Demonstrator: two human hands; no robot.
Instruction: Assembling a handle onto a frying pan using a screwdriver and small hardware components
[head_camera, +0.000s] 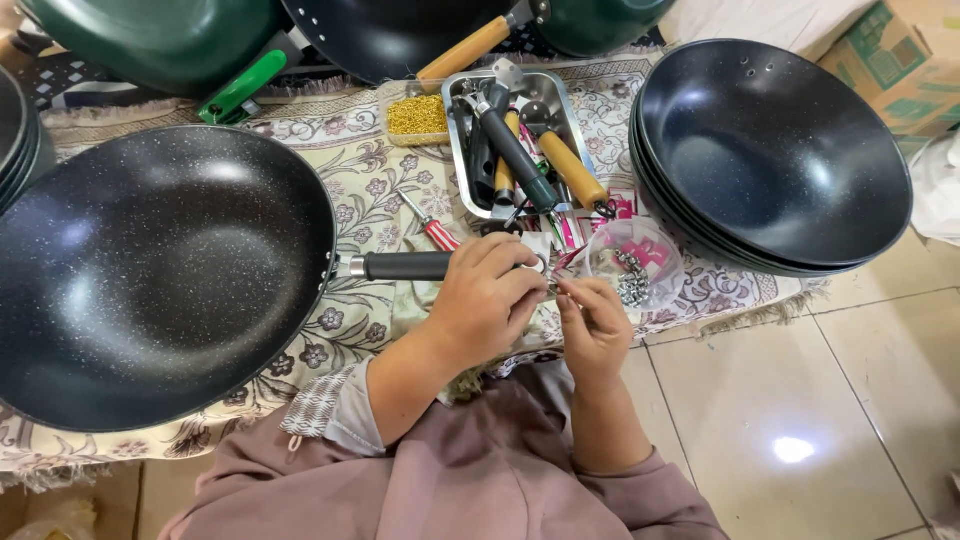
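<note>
- Right now my left hand (487, 300) is wrapping over the far end of the black handle (405, 266), fingers curled together and clamped on it, so the handle is staying steady against the big speckled wok (150, 275) lying out past my knuckles.
- Meanwhile my right hand (592, 325) is pinching something small between thumb and forefinger, tips pressed together right against my left fingertips; the piece itself is too tiny to make out.
- Just beyond my right fingertips, a clear plastic bag (632, 262) of small metal fittings is lying open, near enough for picking.
- Further past my fingers, a metal tray (455, 150) is holding spare handles, with a red screwdriver (432, 226) lying beside my left knuckles.
- Off to the right, a stack of dark woks (775, 150) is crowding the edge of the patterned cloth (370, 190).
</note>
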